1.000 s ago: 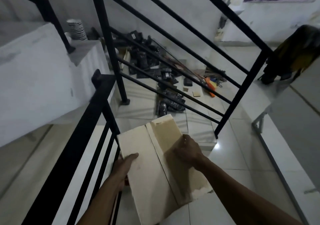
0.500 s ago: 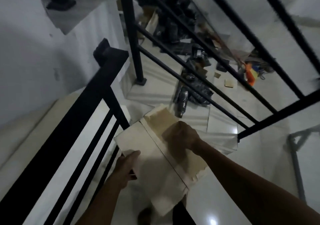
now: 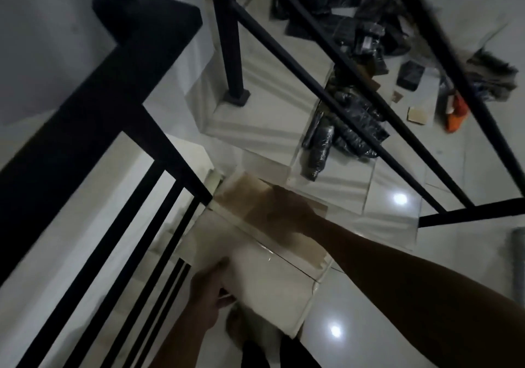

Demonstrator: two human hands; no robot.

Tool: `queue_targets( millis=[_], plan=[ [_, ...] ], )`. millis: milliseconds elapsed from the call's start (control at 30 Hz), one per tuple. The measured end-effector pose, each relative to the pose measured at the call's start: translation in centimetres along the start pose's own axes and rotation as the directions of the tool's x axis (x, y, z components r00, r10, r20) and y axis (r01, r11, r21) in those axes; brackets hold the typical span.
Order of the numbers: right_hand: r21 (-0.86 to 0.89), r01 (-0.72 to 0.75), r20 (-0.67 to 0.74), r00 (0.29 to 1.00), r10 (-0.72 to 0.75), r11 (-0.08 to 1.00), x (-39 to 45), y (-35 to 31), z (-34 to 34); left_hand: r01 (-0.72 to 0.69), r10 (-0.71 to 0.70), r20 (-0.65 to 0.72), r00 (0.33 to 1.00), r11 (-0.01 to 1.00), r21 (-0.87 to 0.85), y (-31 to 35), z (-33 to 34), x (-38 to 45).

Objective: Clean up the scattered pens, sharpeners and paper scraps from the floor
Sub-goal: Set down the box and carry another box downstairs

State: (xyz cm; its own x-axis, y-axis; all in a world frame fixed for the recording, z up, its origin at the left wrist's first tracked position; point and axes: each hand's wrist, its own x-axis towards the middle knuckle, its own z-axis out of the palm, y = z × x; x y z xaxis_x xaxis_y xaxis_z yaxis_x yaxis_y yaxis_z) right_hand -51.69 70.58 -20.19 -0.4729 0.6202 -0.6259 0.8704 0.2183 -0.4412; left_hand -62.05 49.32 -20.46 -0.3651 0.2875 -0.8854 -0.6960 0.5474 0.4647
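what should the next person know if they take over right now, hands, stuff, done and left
Left hand: grips the near edge of the cardboard box.
Right hand: pressed flat on the box's top flap.
Box is carried at the top of the stairs, beside the black railing.
Done: cannot tell; contents hidden.
Left: cardboard scraps, an orange item and black wrapped bundles lie on the floor below.

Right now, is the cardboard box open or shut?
Shut. The cardboard box has its flaps flat, seam taped, right hand on top, left hand gripping its edge.
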Motion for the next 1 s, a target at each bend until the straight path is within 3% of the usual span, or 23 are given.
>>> queue_targets(
  millis=[267,667,1000],
  plan=[
    [-0.185,0.011,-0.058,0.998,-0.023,0.983,8.3,1.2,3.1,0.01,-0.016,-0.063,0.998,0.996,-0.094,-2.2,2.5,10.0],
    [-0.205,0.051,-0.131,0.988,-0.079,0.977,14.3,2.3,5.3,0.088,-0.115,-0.08,0.99,0.953,-0.291,-2.4,4.8,15.6],
    [-0.029,0.166,-0.126,0.978,-0.168,0.986,12.2,5.2,6.9,0.039,-0.072,-0.135,0.988,0.971,-0.234,-0.7,7.5,17.9]
  ],
)
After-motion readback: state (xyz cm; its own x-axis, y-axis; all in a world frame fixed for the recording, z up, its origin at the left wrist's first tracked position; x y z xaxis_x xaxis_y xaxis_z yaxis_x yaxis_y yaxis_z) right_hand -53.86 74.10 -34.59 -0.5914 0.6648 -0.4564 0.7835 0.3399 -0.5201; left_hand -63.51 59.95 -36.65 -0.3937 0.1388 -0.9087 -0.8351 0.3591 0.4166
